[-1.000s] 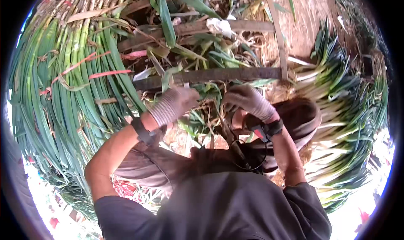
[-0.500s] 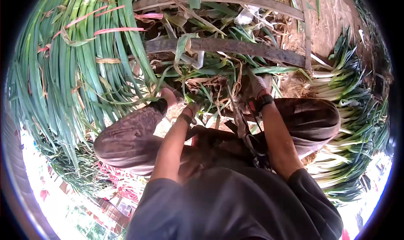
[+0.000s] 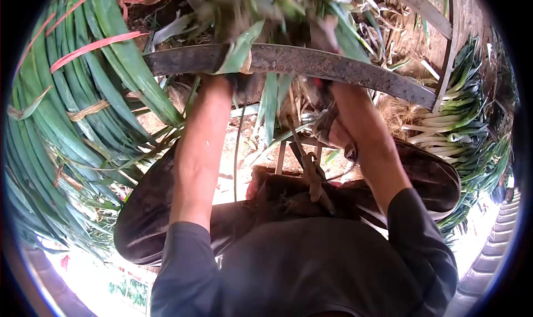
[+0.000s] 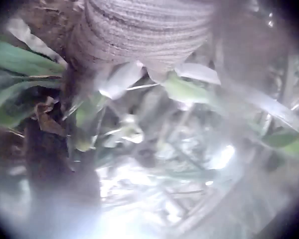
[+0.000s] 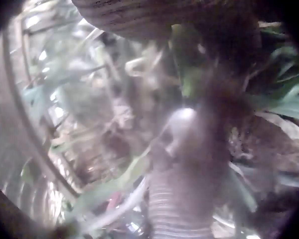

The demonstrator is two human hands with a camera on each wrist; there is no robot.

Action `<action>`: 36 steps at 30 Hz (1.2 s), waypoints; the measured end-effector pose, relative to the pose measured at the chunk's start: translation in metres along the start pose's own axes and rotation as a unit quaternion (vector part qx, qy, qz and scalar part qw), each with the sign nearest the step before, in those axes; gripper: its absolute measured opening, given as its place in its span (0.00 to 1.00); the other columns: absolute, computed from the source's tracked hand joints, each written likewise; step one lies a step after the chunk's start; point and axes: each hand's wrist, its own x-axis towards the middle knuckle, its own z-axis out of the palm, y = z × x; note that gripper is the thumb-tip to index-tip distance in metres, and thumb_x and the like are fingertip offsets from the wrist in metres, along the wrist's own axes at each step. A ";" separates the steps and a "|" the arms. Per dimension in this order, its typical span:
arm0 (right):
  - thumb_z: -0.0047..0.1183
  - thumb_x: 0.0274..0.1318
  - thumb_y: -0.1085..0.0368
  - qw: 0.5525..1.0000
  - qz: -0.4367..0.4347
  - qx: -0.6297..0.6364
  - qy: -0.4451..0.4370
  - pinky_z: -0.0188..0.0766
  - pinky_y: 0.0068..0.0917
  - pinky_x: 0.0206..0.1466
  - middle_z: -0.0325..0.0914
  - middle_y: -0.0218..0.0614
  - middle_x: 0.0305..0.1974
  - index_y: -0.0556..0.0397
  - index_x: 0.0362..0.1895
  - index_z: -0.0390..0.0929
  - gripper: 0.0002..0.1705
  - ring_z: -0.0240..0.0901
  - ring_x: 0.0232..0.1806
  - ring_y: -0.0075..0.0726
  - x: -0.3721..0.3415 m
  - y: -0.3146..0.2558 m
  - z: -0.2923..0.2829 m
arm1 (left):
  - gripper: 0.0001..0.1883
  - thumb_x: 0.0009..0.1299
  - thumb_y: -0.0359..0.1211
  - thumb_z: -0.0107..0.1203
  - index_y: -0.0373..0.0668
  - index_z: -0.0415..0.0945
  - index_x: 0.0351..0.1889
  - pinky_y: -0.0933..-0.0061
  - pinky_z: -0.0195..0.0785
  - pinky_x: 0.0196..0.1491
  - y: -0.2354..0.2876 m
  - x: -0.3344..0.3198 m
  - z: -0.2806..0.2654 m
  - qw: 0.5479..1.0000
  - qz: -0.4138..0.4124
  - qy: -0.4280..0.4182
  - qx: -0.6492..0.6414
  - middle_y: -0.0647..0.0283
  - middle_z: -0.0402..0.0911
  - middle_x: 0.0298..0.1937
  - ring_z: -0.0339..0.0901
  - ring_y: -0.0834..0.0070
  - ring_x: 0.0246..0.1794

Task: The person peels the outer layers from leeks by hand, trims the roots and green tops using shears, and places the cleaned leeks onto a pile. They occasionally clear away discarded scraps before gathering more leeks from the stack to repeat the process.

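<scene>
Both arms reach forward past a curved metal bar in the head view. A blurred clump of loose leek leaves lies between the hands. My left hand wears a ribbed glove, and pale and green leaf pieces stick out just below it in the left wrist view. My right hand, also gloved, shows at the top of the right wrist view, with leaf scraps under it and the other gloved hand opposite. Blur and leaves hide the fingers; I cannot tell how they hold the leaves. One green leaf hangs over the bar.
A large stack of long green leeks, tied with pink strips, stands at the left. Trimmed leeks with white stems lie in a row at the right. A side bar meets the curved bar near bare ground.
Both hands came down near the person's legs, then reached forward past the metal bar among the leaf scraps. The view has come closer to the bar, and the leaf clump now blurs with motion.
</scene>
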 end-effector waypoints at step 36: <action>0.52 0.65 0.55 0.953 -0.081 -0.175 -0.234 0.74 0.37 0.52 0.79 0.49 0.53 0.50 0.54 0.78 0.19 0.77 0.51 0.52 -0.050 0.030 -0.047 | 0.16 0.66 0.40 0.57 0.39 0.81 0.46 0.57 0.74 0.49 -0.023 -0.128 -0.038 0.906 0.025 -0.025 0.422 0.42 0.83 0.40 0.80 0.45 0.43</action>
